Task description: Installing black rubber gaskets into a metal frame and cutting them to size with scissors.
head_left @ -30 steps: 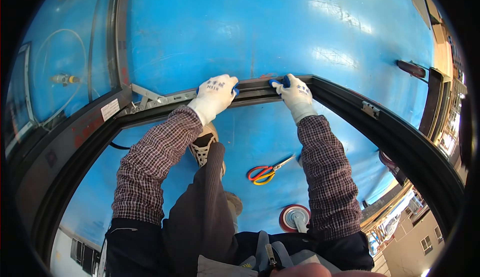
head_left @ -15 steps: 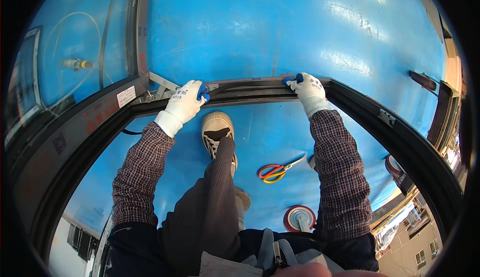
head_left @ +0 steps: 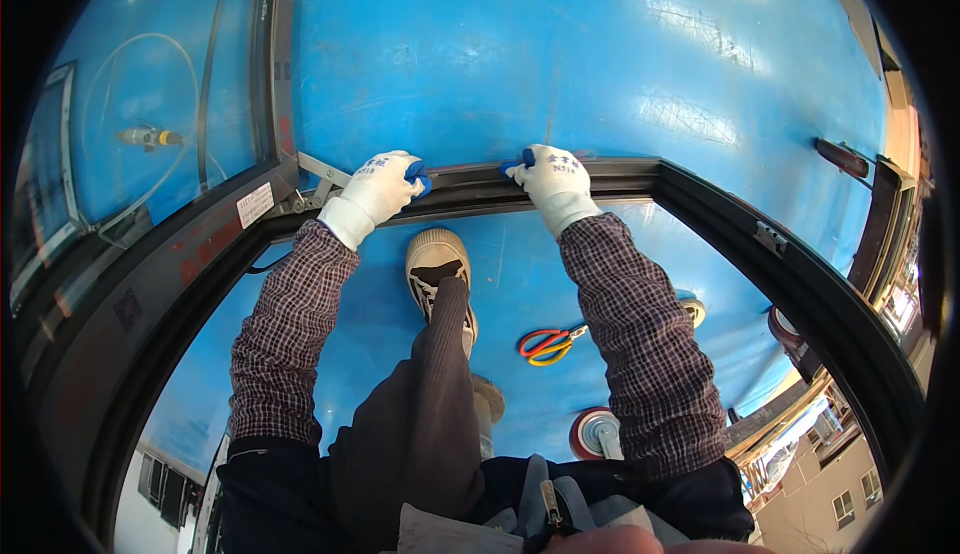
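A black metal frame [head_left: 600,176], shaped like a window frame, stretches across in front of me. My left hand [head_left: 380,190], in a white glove with blue fingers, is curled closed on its far bar. Beside that hand lies a silver hinged metal arm [head_left: 318,172] at the frame's left corner. On the same bar, a short way to the right, my right hand [head_left: 552,176] is closed too, in a matching glove. The undersides of both hands are hidden, so a thin piece under the fingers would not show.
Scissors [head_left: 548,344] with red and yellow handles lie on the blue surface [head_left: 450,64] below the frame, partly behind my right sleeve. Red-rimmed caster wheels [head_left: 596,434] stand nearby. A hose fitting [head_left: 150,138] lies at the left. My shoe [head_left: 436,259] is inside the frame.
My right hand has slid left along the far bar, closer to my left hand. The left hand has shifted slightly right. My right sleeve now covers the scissors' blades.
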Demonstrator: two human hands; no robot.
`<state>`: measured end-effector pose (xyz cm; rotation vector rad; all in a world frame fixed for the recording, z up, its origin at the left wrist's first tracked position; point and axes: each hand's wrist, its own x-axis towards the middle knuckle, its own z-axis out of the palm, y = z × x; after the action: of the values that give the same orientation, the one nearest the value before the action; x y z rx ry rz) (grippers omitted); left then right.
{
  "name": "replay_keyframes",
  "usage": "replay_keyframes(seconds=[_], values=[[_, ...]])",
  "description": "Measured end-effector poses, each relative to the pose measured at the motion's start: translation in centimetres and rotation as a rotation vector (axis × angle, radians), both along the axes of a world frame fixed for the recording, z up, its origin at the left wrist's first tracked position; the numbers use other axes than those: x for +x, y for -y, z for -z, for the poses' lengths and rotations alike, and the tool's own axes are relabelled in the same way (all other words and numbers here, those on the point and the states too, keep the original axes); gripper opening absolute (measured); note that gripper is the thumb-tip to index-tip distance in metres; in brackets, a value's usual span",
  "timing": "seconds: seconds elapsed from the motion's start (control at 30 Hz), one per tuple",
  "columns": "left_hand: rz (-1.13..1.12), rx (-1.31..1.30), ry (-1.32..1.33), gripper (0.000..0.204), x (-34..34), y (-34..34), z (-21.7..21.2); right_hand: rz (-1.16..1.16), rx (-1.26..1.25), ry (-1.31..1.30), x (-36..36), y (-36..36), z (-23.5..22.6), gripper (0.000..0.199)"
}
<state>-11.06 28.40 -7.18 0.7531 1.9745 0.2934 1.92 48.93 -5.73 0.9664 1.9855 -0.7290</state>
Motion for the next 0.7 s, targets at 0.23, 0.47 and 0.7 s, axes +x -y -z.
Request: replay_keyframes(seconds=[0.23, 0.47, 0.7], values=[[0.046, 0.032, -0.082, 0.030, 1.0, 0.1, 0.5, 0.124, -0.017, -0.258, 1.3, 2.3, -0.7, 0.025], [0.134, -0.107, -0.046, 0.034, 1.9, -3.7, -3.1, 0.788, -0.246, -0.448, 15.5, 7.3, -5.0, 0.034], [0.212, -0.016, -0.120, 0.033, 2.6, -4.8, -1.6, 1.269, 0.044, 0.155, 32.7, 16.5, -3.2, 0.081]])
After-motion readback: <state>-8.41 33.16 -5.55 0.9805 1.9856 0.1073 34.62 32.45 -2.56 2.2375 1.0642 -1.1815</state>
